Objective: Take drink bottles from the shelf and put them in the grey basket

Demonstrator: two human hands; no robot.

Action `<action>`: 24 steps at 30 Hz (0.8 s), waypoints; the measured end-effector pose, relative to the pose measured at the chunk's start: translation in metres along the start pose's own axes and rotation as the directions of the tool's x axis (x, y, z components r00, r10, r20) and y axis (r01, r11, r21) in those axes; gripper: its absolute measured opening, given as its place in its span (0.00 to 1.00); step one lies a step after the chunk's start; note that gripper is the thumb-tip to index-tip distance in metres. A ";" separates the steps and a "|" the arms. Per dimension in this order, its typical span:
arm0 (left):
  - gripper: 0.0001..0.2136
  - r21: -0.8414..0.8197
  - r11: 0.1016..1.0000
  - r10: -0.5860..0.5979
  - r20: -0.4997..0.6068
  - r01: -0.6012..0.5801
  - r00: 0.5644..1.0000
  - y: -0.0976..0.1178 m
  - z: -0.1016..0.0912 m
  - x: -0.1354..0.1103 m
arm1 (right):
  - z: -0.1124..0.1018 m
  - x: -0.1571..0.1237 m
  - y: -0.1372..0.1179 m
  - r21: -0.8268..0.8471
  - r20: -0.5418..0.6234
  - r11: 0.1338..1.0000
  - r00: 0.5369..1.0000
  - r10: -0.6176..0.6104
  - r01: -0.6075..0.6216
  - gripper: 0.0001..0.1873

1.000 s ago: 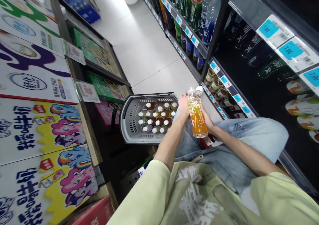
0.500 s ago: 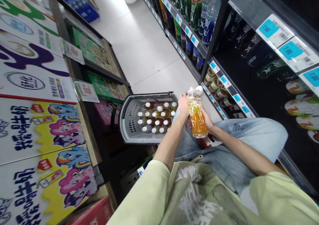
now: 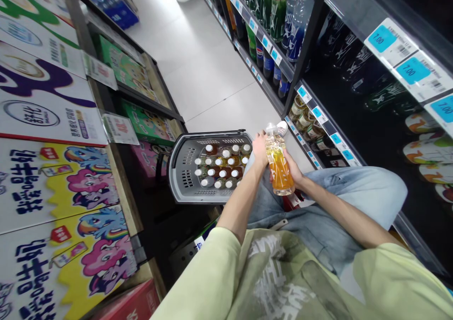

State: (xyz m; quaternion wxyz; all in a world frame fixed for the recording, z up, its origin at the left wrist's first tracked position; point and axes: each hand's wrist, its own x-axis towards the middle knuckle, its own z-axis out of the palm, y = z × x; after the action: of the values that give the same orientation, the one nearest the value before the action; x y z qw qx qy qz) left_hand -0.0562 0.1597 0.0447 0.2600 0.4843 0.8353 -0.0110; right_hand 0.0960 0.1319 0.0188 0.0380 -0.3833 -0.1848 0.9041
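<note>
A clear plastic bottle of orange-yellow drink [image 3: 281, 169] with white lettering is above my lap, its cap end pointing away from me. My right hand [image 3: 293, 170] is wrapped around its right side, with fingertips showing at the left edge. Against the upper left side of the bottle is my left hand [image 3: 260, 149], its fingers curled and partly hidden behind the bottle. A grey shopping basket [image 3: 184, 195] stands on my left. Several white-capped bottles [image 3: 223, 172] of brown, yellow and pale drinks stand upright inside it.
Shelves with drink bottles [image 3: 278, 13] and blue price tags [image 3: 410, 70] run along the right. On the left are stacked printed cartons [image 3: 92, 188] and green boxes [image 3: 123, 65]. A pale tiled floor [image 3: 208, 65] stretches ahead, and my bent knee [image 3: 385, 188] is close to the right shelf.
The drink inside the bottle has shifted, with paler liquid and bubbles near its upper part. Both hands keep nearly the same place; the view has moved very slightly.
</note>
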 end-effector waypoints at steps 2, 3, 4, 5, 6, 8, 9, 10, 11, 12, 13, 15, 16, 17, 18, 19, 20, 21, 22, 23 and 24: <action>0.18 0.008 1.000 0.000 0.001 0.000 1.000 0.000 0.000 0.000 | -0.001 0.000 0.000 -0.005 0.011 1.000 1.000 0.003 -0.003 0.45; 0.18 0.009 1.000 0.000 0.000 0.000 1.000 0.000 0.000 -0.001 | -0.001 0.000 0.000 -0.004 0.015 1.000 1.000 0.003 -0.003 0.46; 0.18 0.007 1.000 0.000 -0.001 0.000 1.000 -0.001 0.001 -0.001 | -0.002 0.000 0.000 -0.002 0.019 1.000 1.000 0.002 -0.001 0.46; 0.17 0.003 1.000 -0.001 -0.001 0.001 1.000 -0.001 0.001 0.000 | -0.002 0.000 0.000 0.000 0.023 1.000 1.000 -0.002 0.002 0.46; 0.17 -0.002 1.000 -0.002 -0.001 0.002 1.000 -0.001 0.001 0.000 | -0.002 0.000 0.000 0.001 0.028 1.000 1.000 -0.006 0.006 0.46; 0.17 -0.011 1.000 -0.004 0.003 0.004 1.000 -0.001 0.003 0.001 | -0.002 0.000 0.000 0.000 0.032 1.000 0.999 -0.007 0.007 0.47; 0.18 -0.014 1.000 -0.005 0.006 0.005 1.000 -0.001 0.003 0.002 | -0.001 0.000 0.000 0.000 0.029 1.000 1.000 -0.004 0.004 0.46; 0.18 -0.018 1.000 -0.006 0.004 0.006 1.000 -0.001 0.004 0.002 | -0.001 0.000 0.000 0.001 0.022 1.000 1.000 0.000 0.000 0.46; 0.18 -0.021 1.000 -0.005 0.002 0.005 1.000 -0.001 0.004 0.003 | -0.001 0.000 -0.001 0.004 0.014 1.000 1.000 0.004 -0.004 0.46; 0.18 -0.024 1.000 -0.006 0.002 0.007 1.000 -0.001 0.005 0.003 | -0.001 0.000 -0.001 0.006 0.009 1.000 1.000 0.006 -0.006 0.45; 0.18 -0.026 1.000 -0.008 0.001 0.008 1.000 -0.001 0.005 0.003 | -0.001 0.000 -0.001 0.006 0.009 1.000 1.000 0.005 -0.005 0.45; 0.18 -0.026 1.000 -0.013 0.003 0.013 1.000 -0.001 0.004 0.003 | 0.000 0.000 -0.001 0.002 0.021 1.000 1.000 -0.003 0.003 0.45; 0.18 -0.025 1.000 -0.017 0.005 0.017 1.000 -0.001 0.004 0.003 | 0.000 0.000 -0.001 -0.002 0.026 1.000 1.000 -0.007 0.007 0.44; 0.18 -0.022 1.000 -0.019 0.006 0.019 1.000 -0.001 0.004 0.003 | 0.000 -0.001 -0.001 -0.005 0.026 1.000 1.000 -0.009 0.009 0.44; 0.18 -0.019 1.000 -0.020 0.008 0.020 1.000 -0.001 0.003 0.002 | 0.001 -0.001 -0.001 -0.005 0.016 1.000 1.000 -0.011 0.011 0.44; 0.18 -0.016 1.000 -0.019 0.009 0.019 1.000 -0.001 0.003 0.002 | 0.001 -0.001 -0.001 -0.002 -0.003 1.000 1.000 -0.010 0.010 0.43; 0.18 -0.013 1.000 -0.019 0.011 0.019 1.000 -0.001 0.003 0.002 | 0.002 -0.001 -0.001 0.001 -0.025 1.000 1.000 -0.006 0.006 0.43; 0.18 -0.012 1.000 -0.018 0.013 0.018 1.000 -0.001 0.002 0.002 | 0.002 -0.002 -0.002 0.003 -0.047 1.000 0.999 0.002 -0.002 0.43; 0.18 -0.012 1.000 -0.016 0.018 0.016 1.000 -0.001 0.002 0.002 | 0.003 -0.002 -0.002 0.002 -0.065 1.000 0.998 0.012 -0.011 0.43; 0.18 -0.012 1.000 -0.016 0.021 0.016 1.000 -0.001 0.002 0.002 | 0.003 -0.002 -0.003 -0.001 -0.077 1.000 0.997 0.018 -0.019 0.42; 0.18 -0.015 1.000 -0.016 0.024 0.016 1.000 -0.001 0.002 0.002 | 0.004 -0.002 -0.003 -0.008 -0.083 1.000 0.996 0.016 -0.017 0.42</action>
State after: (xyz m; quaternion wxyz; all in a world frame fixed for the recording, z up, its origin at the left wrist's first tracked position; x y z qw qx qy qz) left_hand -0.0573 0.1599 0.0421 0.2734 0.4754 0.8361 -0.0126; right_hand 0.0944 0.1330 0.0239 0.0364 -0.4222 -0.1839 0.8869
